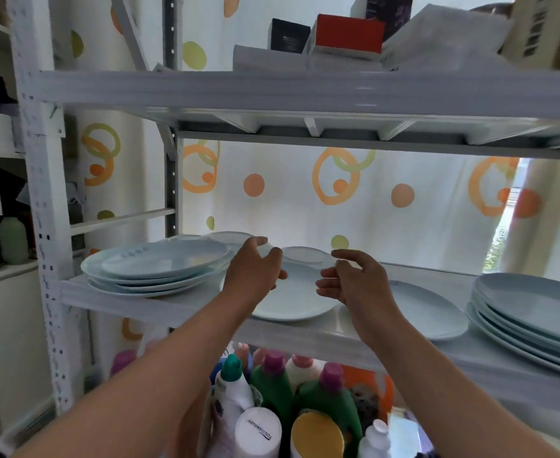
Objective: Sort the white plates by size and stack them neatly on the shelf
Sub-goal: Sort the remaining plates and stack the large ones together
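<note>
White plates lie on the middle shelf (179,307). A stack of large plates (159,266) sits at the left and another stack (529,319) at the right. A single plate (298,299) lies in the middle, with another single plate (427,309) to its right. Small plates (305,254) stand further back. My left hand (255,266) hovers over the middle plate, fingers curled, holding nothing I can see. My right hand (351,279) is spread just right of it, empty, above the plate's right edge.
Boxes (348,33) and folded white items sit on the upper shelf. Detergent bottles (272,381) crowd the space below the plate shelf. A patterned curtain hangs behind. The rack's white upright post (45,226) stands at the left.
</note>
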`<state>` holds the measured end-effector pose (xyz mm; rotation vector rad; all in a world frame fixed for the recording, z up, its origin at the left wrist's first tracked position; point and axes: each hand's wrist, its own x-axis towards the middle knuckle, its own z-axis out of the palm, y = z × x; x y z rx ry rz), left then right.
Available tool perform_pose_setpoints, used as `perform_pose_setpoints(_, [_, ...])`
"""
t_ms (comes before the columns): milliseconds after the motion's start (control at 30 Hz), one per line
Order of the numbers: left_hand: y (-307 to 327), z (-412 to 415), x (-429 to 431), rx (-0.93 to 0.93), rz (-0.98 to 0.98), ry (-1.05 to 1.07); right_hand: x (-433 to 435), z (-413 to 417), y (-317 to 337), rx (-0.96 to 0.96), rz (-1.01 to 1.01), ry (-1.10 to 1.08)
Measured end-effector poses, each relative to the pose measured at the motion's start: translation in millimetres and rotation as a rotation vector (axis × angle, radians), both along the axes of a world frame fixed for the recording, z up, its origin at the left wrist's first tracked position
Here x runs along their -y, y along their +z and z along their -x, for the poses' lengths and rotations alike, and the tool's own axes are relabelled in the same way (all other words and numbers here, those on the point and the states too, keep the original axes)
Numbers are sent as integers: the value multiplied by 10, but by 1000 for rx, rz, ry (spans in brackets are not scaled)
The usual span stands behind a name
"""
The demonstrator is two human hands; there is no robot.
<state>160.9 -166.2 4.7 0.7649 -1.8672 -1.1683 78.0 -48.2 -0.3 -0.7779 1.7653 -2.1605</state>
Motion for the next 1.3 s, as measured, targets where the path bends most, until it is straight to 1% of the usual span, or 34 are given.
perform_pose_setpoints(67, [-58, 30, 22, 23, 25, 8, -44, 16, -4, -36, -63, -14])
perform_pose_setpoints(133, [-113, 691, -454, 97, 14, -182, -658, 442, -29, -74, -76, -207])
perform_pose_setpoints(167, [-119, 663, -494, 110, 31, -200, -677, 510, -42, -84, -75, -230])
perform_pose_setpoints(200, [-117, 696, -543, 84, 29, -216, -734, 571, -49, -79, -96, -257])
perform_pose_setpoints(300, [-144, 766, -518, 77, 28, -205, -791, 597, -106, -141, -124, -317])
perform_pose_setpoints(400, [-199, 926, -613, 135, 41, -246, -979, 747, -195, -166, -193, -431])
perform_pose_setpoints(467, [-259, 1031, -711, 159, 51, -276, -1136, 865, -268, -220, -301, -520])
perform_pose_setpoints(567, [-339, 1159, -798, 182, 76, -303, -1329, 993, -351, -346, -551, -606])
perform_pose_setpoints(633, [-381, 1212, -846, 210, 130, -317, -1416, 1040, -394, -372, -669, -562])
perform_pose_setpoints(700, [-409, 1241, -893, 233, 163, -331, -1464, 1057, -429, -344, -731, -490])
perform_pose_setpoints(767, [-417, 1249, -928, 253, 169, -344, -1479, 1080, -447, -306, -730, -451])
perform_pose_setpoints(833, [-429, 1254, -948, 264, 173, -355, -1476, 1105, -443, -262, -689, -443])
perform_pose_setpoints(1100, [-441, 1237, -952, 266, 165, -356, -1417, 1130, -487, -25, -409, -341])
perform_pose_setpoints(1200, [-446, 1222, -950, 258, 149, -347, -1371, 1132, -507, 11, -313, -366])
perform_pose_setpoints(1300, [-459, 1225, -937, 250, 131, -345, -1324, 1092, -447, -15, -272, -385])
